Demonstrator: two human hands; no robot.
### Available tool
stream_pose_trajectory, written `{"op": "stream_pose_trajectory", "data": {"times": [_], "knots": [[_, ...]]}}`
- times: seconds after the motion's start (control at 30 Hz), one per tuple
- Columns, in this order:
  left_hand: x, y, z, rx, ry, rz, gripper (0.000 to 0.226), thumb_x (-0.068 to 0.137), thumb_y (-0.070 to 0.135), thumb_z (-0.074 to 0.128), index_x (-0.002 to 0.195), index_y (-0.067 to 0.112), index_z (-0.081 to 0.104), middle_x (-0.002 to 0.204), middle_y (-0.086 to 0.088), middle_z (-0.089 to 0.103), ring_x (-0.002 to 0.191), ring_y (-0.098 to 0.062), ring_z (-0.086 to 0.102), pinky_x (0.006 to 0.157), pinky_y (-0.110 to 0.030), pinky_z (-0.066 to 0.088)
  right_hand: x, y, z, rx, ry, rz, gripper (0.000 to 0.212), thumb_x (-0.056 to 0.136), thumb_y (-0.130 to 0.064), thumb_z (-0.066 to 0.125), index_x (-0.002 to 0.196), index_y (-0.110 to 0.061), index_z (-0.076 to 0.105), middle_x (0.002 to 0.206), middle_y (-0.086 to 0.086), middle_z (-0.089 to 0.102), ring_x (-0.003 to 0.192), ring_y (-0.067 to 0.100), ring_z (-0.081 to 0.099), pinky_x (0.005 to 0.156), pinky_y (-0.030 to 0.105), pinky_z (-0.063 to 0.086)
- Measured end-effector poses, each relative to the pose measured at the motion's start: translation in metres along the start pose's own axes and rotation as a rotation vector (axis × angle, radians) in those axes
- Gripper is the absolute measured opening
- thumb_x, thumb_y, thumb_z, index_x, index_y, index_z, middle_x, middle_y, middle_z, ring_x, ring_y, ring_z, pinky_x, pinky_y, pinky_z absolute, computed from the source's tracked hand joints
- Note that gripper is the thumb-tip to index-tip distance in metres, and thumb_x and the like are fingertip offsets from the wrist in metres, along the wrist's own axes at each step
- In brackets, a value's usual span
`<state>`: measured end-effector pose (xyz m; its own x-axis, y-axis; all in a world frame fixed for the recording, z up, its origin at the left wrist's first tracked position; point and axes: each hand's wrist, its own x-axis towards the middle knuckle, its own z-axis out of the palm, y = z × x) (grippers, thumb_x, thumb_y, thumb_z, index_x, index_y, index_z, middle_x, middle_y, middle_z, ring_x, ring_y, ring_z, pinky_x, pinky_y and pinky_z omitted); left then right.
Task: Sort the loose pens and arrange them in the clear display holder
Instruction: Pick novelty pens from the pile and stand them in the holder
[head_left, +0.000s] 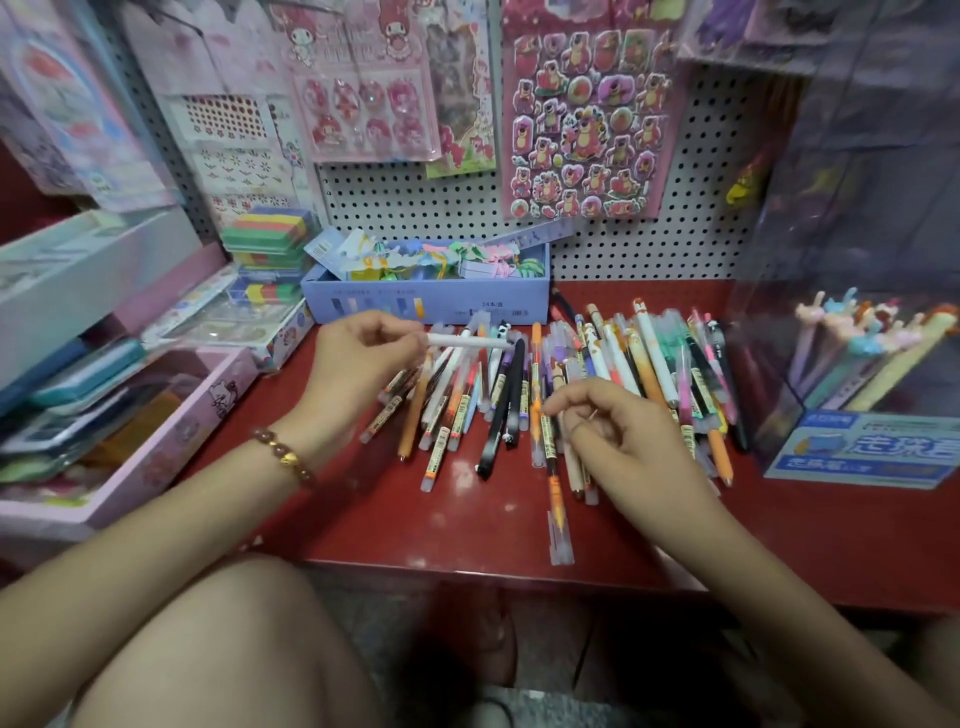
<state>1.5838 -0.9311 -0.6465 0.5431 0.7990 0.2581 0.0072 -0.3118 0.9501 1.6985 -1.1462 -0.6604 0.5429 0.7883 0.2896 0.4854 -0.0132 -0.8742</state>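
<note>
L hand (363, 353) pinches white pen (467, 341), axis crosswise, well left of clear display holder (857, 447). R hand (623, 431), curled over pen pile (649, 364), sits nearer holder; can't tell if it grips anything.

My left hand (363, 353) pinches a white pen (467, 341) level above the loose pens (649, 358) heaped on the red bench (415, 509), my right hand (623, 436) curls over them, and the clear display holder (841, 218) stands at the right.
</note>
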Motion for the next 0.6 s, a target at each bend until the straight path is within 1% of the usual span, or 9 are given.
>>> {"op": "stream_pose_trajectory", "data": {"times": [0.07,0.13,0.2,0.27,0.3,0.37,0.47,0.53,0.6], "knots": [[-0.004,0.009,-0.006,-0.201,-0.023,-0.030,0.025,0.083,-0.005,0.061,0.068,0.012,0.069,0.062,0.005,0.068,0.063,-0.009,0.063,0.066,-0.019,0.052,0.003,-0.005,0.004,0.083,0.011,0.046,0.029,0.095,-0.007,0.048,0.095,-0.031,0.064,0.061,0.014,0.052,0.048,0.026,0.048,0.048,0.031,0.046],[-0.009,0.019,-0.006,-0.286,-0.104,-0.015,0.034,0.083,-0.007,0.061,0.060,0.016,0.071,0.064,0.002,0.067,0.061,-0.010,0.063,0.066,-0.016,0.052,0.009,-0.012,0.008,0.196,0.005,0.103,0.029,0.095,-0.004,0.045,0.105,-0.025,0.063,0.060,-0.006,0.057,0.044,0.006,0.044,0.045,0.017,0.041],[-0.016,0.028,-0.003,-0.310,-0.205,0.003,0.028,0.077,-0.006,0.066,0.060,0.015,0.071,0.064,-0.001,0.067,0.059,-0.010,0.063,0.064,-0.015,0.051,0.015,-0.019,0.012,0.312,-0.020,0.181,0.024,0.098,-0.009,0.043,0.114,-0.016,0.059,0.062,-0.011,0.058,0.040,0.005,0.037,0.038,0.015,0.033],[-0.021,0.032,0.000,-0.319,-0.314,0.015,0.017,0.070,-0.002,0.066,0.063,0.013,0.070,0.064,-0.001,0.067,0.058,-0.011,0.063,0.062,-0.016,0.052,0.020,-0.024,0.016,0.432,-0.053,0.263,0.019,0.100,-0.023,0.043,0.105,-0.010,0.056,0.062,-0.007,0.055,0.038,0.005,0.034,0.034,0.015,0.025],[-0.022,0.032,0.000,-0.296,-0.367,0.029,0.014,0.069,0.000,0.065,0.064,0.012,0.069,0.064,0.000,0.067,0.058,-0.011,0.064,0.061,-0.016,0.052,0.022,-0.026,0.018,0.491,-0.056,0.290,0.024,0.099,-0.028,0.043,0.098,-0.008,0.055,0.063,-0.005,0.053,0.039,0.005,0.033,0.034,0.016,0.023],[-0.024,0.030,-0.001,-0.178,-0.469,0.086,0.015,0.066,-0.001,0.069,0.065,0.015,0.070,0.067,0.001,0.068,0.061,-0.012,0.065,0.062,-0.017,0.053,0.024,-0.028,0.022,0.592,-0.018,0.312,0.027,0.099,-0.033,0.043,0.092,-0.008,0.051,0.069,-0.002,0.048,0.043,0.006,0.031,0.035,0.016,0.022],[-0.022,0.024,-0.004,-0.022,-0.604,0.113,0.019,0.063,0.003,0.082,0.074,0.013,0.069,0.080,0.003,0.069,0.076,-0.011,0.066,0.070,-0.016,0.052,0.026,-0.027,0.023,0.673,0.035,0.299,0.021,0.100,-0.028,0.041,0.096,-0.009,0.049,0.068,-0.003,0.045,0.043,0.004,0.029,0.036,0.015,0.022],[-0.017,0.011,-0.006,0.206,-0.667,0.209,0.028,0.067,0.023,0.082,0.091,0.016,0.070,0.100,0.001,0.064,0.099,-0.010,0.061,0.090,-0.021,0.047,0.027,-0.023,0.021,0.582,0.041,0.257,0.019,0.100,-0.028,0.042,0.092,-0.013,0.051,0.064,-0.004,0.042,0.042,0.003,0.028,0.037,0.014,0.024],[-0.011,-0.005,-0.008,0.539,-0.742,0.350,0.041,0.071,0.047,0.071,0.106,0.025,0.066,0.117,0.006,0.053,0.118,-0.006,0.048,0.106,-0.022,0.031,0.026,-0.022,0.019,0.508,0.034,0.220,0.019,0.099,-0.029,0.042,0.090,-0.015,0.053,0.063,-0.004,0.040,0.043,0.004,0.027,0.038,0.015,0.025]]}}
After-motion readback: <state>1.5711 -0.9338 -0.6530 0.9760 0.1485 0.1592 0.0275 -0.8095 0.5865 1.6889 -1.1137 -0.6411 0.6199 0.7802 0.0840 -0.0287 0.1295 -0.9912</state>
